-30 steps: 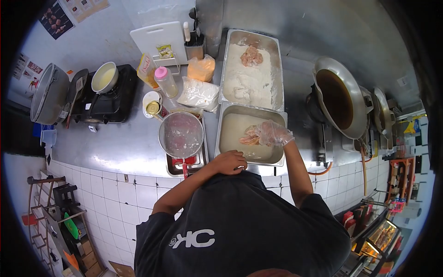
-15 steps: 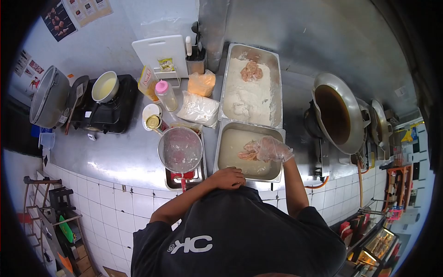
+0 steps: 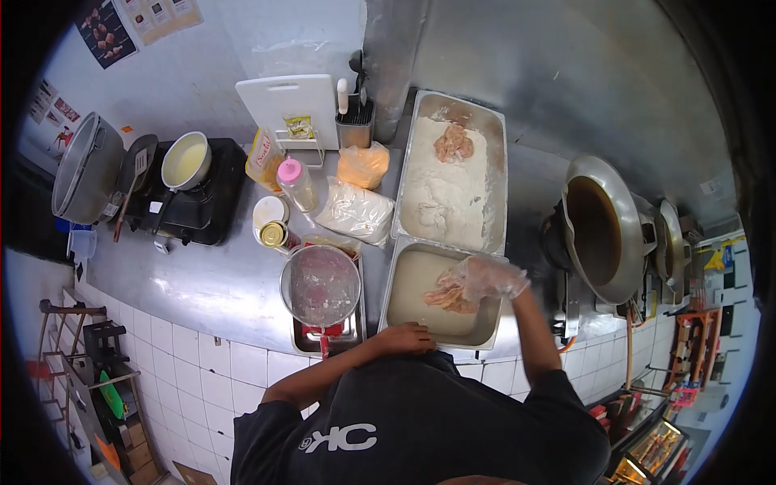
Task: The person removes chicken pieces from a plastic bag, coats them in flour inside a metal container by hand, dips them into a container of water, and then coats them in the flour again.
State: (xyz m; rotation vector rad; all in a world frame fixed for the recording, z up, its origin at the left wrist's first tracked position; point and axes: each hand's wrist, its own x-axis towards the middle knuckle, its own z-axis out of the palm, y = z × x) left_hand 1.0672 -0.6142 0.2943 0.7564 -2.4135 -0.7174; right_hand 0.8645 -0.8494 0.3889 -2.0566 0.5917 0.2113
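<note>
Here's the right hand point(image 3: 495, 279), wrapped in clear plastic and a touch blurred, and it has its catch: the fingers are closed on the right-hand end of a raw piece of meat point(image 3: 450, 296)! The bulk of that piece pokes out to the left of the grip, ragged end leading, fingertips pressed against it; how tightly they pinch, I can't tell through the glove. Below the grip and spreading left of it lies pale liquid point(image 3: 416, 271) in the near tray point(image 3: 389, 291), and whether the meat dips into it or hangs just above, I can't say. Over to the near left of that grip, the bare left hand point(image 3: 406, 339) rests at the tray's near left corner, fingers together; is it gripping the edge? Can't tell from here. Straight ahead of the grip, butting up to the near tray, sits the far tray point(image 3: 457, 107) with its white powder point(image 3: 444, 190), a second piece of meat point(image 3: 453, 144) on top towards the far end. Left of the grip, beyond the near tray's side, there's a round sieve point(image 3: 322, 287); out to the right, well apart, a big wok point(image 3: 626, 210) holding dark liquid point(image 3: 594, 230).
</note>
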